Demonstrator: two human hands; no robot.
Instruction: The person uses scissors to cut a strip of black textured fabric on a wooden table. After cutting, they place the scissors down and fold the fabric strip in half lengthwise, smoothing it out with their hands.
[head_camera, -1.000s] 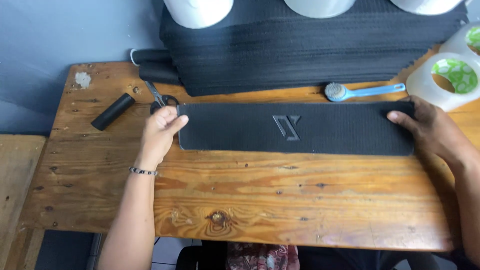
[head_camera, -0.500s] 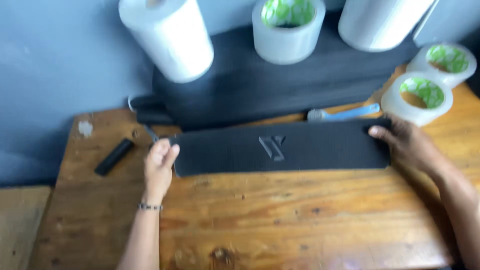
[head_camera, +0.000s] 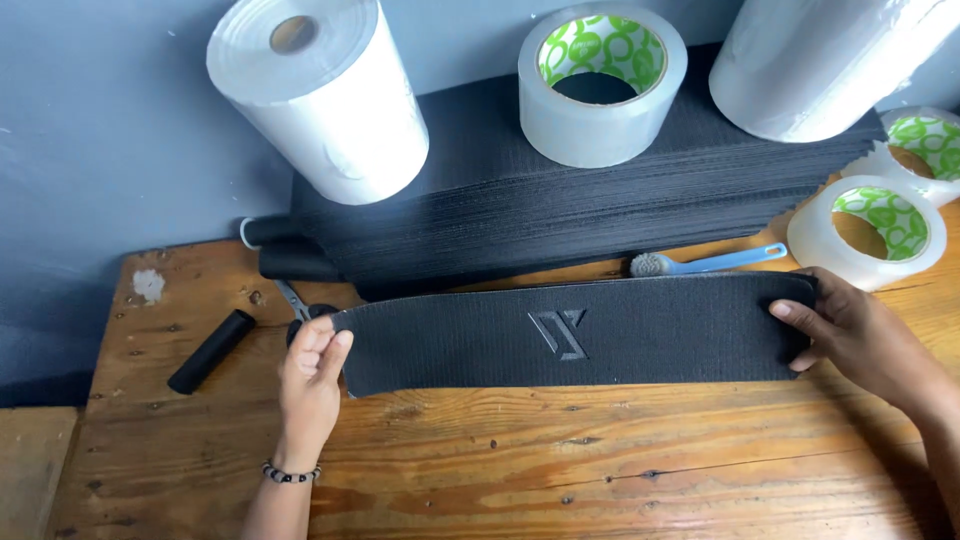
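Your left hand (head_camera: 310, 378) pinched the left end of the long black textured rubber strip (head_camera: 570, 335), thumb and fingers closed on its corner as a tight grip. The strip stretched flat across the worn wooden counter (head_camera: 560, 470), running rightward from that grip, with an embossed angular emblem at its middle. Your right hand (head_camera: 860, 335) held the strip's right end, fingers curled over its edge, closed on it. Left of the strip lay a short black cylinder (head_camera: 211, 351); behind it sat a stack of black sheets (head_camera: 560, 205) carrying a white film roll (head_camera: 322, 95) and a clear tape roll (head_camera: 602, 80).
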